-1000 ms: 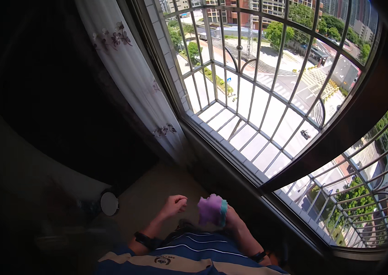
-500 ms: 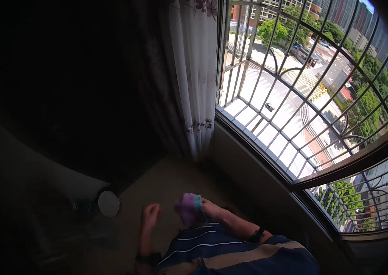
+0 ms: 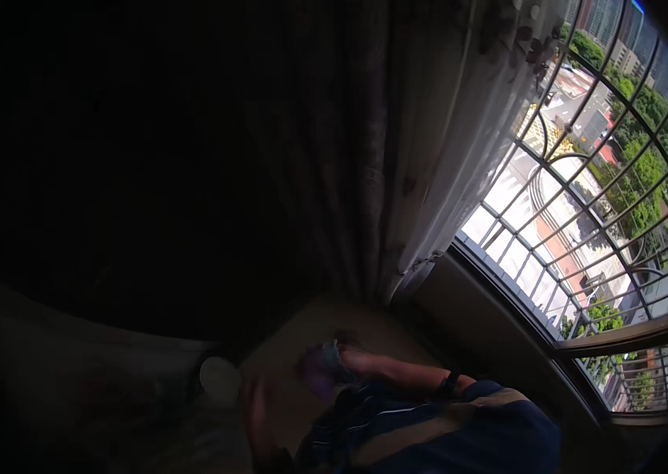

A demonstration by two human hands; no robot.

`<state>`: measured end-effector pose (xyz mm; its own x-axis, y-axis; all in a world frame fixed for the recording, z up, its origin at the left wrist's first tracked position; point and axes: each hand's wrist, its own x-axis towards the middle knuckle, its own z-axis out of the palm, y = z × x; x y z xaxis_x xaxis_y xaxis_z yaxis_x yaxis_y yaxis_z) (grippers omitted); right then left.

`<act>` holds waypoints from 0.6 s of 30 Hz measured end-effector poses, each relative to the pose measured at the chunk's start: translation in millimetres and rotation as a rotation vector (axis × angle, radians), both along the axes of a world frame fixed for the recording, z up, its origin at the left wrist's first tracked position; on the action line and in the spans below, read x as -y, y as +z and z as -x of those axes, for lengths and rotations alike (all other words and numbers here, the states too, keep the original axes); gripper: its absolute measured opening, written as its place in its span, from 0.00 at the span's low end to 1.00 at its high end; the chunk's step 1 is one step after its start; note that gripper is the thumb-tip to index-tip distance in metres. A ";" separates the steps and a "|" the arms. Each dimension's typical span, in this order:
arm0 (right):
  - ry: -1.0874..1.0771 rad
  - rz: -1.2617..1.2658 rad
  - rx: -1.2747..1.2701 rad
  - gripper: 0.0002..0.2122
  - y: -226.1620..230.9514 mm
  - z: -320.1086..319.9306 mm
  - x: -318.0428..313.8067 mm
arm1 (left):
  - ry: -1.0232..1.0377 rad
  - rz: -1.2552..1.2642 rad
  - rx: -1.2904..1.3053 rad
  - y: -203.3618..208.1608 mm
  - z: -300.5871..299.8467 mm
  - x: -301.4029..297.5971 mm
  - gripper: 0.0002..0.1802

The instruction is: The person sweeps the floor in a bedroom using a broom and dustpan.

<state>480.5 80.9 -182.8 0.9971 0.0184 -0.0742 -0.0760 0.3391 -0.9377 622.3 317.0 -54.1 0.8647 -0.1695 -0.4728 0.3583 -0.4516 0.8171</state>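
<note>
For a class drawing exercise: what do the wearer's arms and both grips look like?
The right grip and left grip look gloveless, the left blurred. A dark band circles the right forearm. The shirt is dark blue with tan and white stripes.

A room in a home, well above street level, is suggested. The window (image 3: 628,337) is hung with a sheer curtain (image 3: 476,150) bearing flower-like motifs, and a darker drape (image 3: 365,174) is gathered beside it. Through a metal grille (image 3: 545,163), trees (image 3: 646,170) and tall buildings (image 3: 602,20) are seen outside.
</note>
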 end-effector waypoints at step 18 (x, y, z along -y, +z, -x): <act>0.613 1.213 0.214 0.12 184.3 -362.1 -15.6 | 0.762 0.609 0.276 66.8 -473.8 -75.5 0.40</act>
